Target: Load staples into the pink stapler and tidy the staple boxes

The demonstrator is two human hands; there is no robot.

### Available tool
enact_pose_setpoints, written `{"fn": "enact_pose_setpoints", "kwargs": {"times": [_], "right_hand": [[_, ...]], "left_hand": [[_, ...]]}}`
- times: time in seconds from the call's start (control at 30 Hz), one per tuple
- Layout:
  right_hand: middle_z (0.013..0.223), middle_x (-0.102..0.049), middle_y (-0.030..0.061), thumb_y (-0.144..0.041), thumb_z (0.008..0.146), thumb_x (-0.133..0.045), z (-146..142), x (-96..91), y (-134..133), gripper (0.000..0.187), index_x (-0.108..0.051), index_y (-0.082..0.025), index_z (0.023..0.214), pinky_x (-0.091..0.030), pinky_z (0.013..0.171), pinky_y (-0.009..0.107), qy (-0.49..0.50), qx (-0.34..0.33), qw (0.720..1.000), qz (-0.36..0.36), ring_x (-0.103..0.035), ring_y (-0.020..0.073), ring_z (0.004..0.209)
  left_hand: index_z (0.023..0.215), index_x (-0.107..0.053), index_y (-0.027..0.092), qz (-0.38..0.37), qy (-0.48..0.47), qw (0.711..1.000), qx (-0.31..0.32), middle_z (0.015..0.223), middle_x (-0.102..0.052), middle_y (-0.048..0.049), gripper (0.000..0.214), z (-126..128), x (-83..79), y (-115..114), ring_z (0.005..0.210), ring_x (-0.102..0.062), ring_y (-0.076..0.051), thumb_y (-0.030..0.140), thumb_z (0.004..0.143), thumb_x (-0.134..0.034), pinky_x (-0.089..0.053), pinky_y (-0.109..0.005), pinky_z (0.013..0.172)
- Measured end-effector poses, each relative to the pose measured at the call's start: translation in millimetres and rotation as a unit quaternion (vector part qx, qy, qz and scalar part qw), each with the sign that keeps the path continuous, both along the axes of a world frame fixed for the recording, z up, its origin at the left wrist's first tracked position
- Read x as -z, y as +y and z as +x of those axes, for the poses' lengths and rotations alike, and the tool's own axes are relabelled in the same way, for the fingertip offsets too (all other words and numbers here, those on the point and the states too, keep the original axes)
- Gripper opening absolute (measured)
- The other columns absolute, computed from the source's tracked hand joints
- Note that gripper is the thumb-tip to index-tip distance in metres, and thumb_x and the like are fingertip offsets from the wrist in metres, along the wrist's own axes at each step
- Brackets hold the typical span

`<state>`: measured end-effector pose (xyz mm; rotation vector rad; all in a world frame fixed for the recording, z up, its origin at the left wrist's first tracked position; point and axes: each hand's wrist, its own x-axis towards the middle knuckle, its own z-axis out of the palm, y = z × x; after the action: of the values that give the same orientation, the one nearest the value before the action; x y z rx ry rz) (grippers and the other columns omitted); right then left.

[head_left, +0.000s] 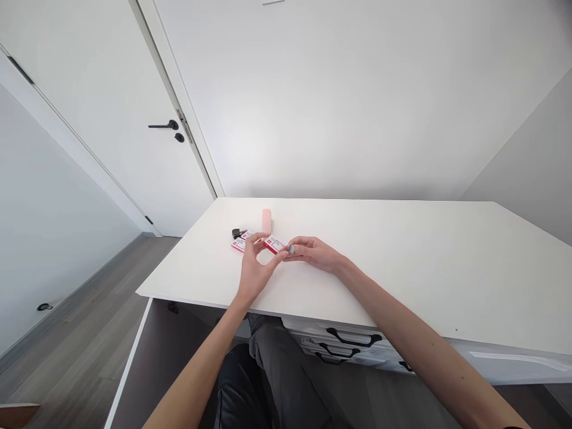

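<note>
My left hand (258, 268) grips a small red-and-white box (273, 243) between thumb and fingers, just above the white tabletop. At the box's right end my right hand (315, 253) pinches a small pale blue-green piece (292, 249); its kind is too small to make out. The fingertips of both hands nearly meet there. Just left of my left hand lie more red-and-white boxes (238, 244), partly covered by its fingers. Behind them is a small black object (237, 233) that looks like scissor handles. A pink oblong item (267, 220) stands or lies behind the held box.
The white cabinet top (402, 256) stretches far to the right, against a wall. Under its front edge are drawers with black handles (354, 338) and an open compartment (174, 351). My legs are close below the edge. A white door (111, 107) is at the left.
</note>
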<state>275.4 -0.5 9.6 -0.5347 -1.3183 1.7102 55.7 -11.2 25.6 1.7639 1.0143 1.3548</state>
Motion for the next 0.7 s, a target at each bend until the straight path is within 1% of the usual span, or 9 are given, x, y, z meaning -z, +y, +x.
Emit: {"fn": "enact_pose_setpoints", "kwargs": {"times": [0.07, 0.13, 0.23, 0.33, 0.43, 0.57, 0.7], "right_hand": [[0.116, -0.080, 0.0078, -0.052, 0.082, -0.089, 0, 0.7, 1, 0.037, -0.079, -0.022, 0.102, -0.049, 0.117, 0.053, 0.019, 0.001, 1.000, -0.009, -0.075, 0.0247, 0.113], [0.115, -0.080, 0.0076, -0.053, 0.081, -0.090, 0, 0.7, 1, 0.038, -0.079, -0.023, 0.102, -0.050, 0.115, 0.053, 0.031, 0.002, 0.999, -0.014, -0.075, 0.0253, 0.112], [0.114, -0.080, 0.0066, -0.054, 0.080, -0.090, 0, -0.1, 0, 0.039, -0.078, -0.024, 0.101, -0.051, 0.113, 0.052, 0.037, -0.002, 0.999, -0.019, -0.076, 0.0246, 0.108], [0.112, -0.079, 0.0058, -0.053, 0.082, -0.089, 0, -0.9, -1, 0.036, -0.079, -0.024, 0.101, -0.050, 0.114, 0.052, 0.035, -0.023, 0.999, -0.018, -0.076, 0.0241, 0.107], [0.114, -0.079, 0.0049, -0.052, 0.082, -0.090, 0, -1.3, -1, 0.035, -0.078, -0.025, 0.101, -0.049, 0.116, 0.053, 0.041, -0.030, 0.998, -0.023, -0.075, 0.0253, 0.113], [0.119, -0.079, 0.0053, -0.053, 0.080, -0.091, 0, -1.9, 0, 0.037, -0.077, -0.026, 0.100, -0.047, 0.118, 0.055, 0.049, -0.012, 0.998, -0.026, -0.073, 0.0262, 0.117], [0.118, -0.079, 0.0070, -0.053, 0.084, -0.087, 1, -2.7, 0, 0.034, -0.077, -0.025, 0.100, -0.053, 0.108, 0.051, 0.030, 0.019, 0.999, -0.010, -0.074, 0.0253, 0.112]], "left_hand": [[0.122, -0.059, 0.023, -0.056, -0.061, 0.997, 0.011, 0.133, -0.066, -0.0110, 0.048, 0, 2.1, 3, 0.117, -0.070, -0.023, 0.053, 0.090, -0.078, -0.054, -0.042, 0.107], [0.118, -0.061, 0.022, -0.108, -0.115, 0.987, 0.027, 0.129, -0.069, -0.0111, 0.046, 1, 6.1, 5, 0.115, -0.071, -0.022, 0.058, 0.093, -0.073, -0.055, -0.041, 0.105], [0.118, -0.061, 0.022, -0.157, -0.172, 0.970, 0.070, 0.118, -0.074, -0.0093, 0.049, 1, 11.0, 7, 0.106, -0.074, -0.021, 0.059, 0.090, -0.076, -0.058, -0.042, 0.103], [0.118, -0.058, 0.023, -0.167, -0.191, 0.963, 0.089, 0.113, -0.077, -0.0079, 0.049, 2, 10.5, 5, 0.100, -0.076, -0.020, 0.056, 0.088, -0.080, -0.060, -0.041, 0.099], [0.115, -0.058, 0.024, -0.166, -0.201, 0.963, 0.074, 0.114, -0.077, -0.0078, 0.049, 3, 7.6, 2, 0.099, -0.076, -0.021, 0.056, 0.086, -0.081, -0.062, -0.042, 0.095], [0.112, -0.059, 0.024, -0.172, -0.232, 0.957, 0.036, 0.113, -0.077, -0.0064, 0.045, 3, 8.1, 2, 0.095, -0.077, -0.020, 0.054, 0.087, -0.081, -0.062, -0.041, 0.096], [0.102, -0.063, 0.023, -0.182, -0.255, 0.949, 0.031, 0.111, -0.076, -0.0041, 0.037, 3, 10.6, 3, 0.091, -0.076, -0.016, 0.053, 0.088, -0.080, -0.062, -0.036, 0.095]]}}
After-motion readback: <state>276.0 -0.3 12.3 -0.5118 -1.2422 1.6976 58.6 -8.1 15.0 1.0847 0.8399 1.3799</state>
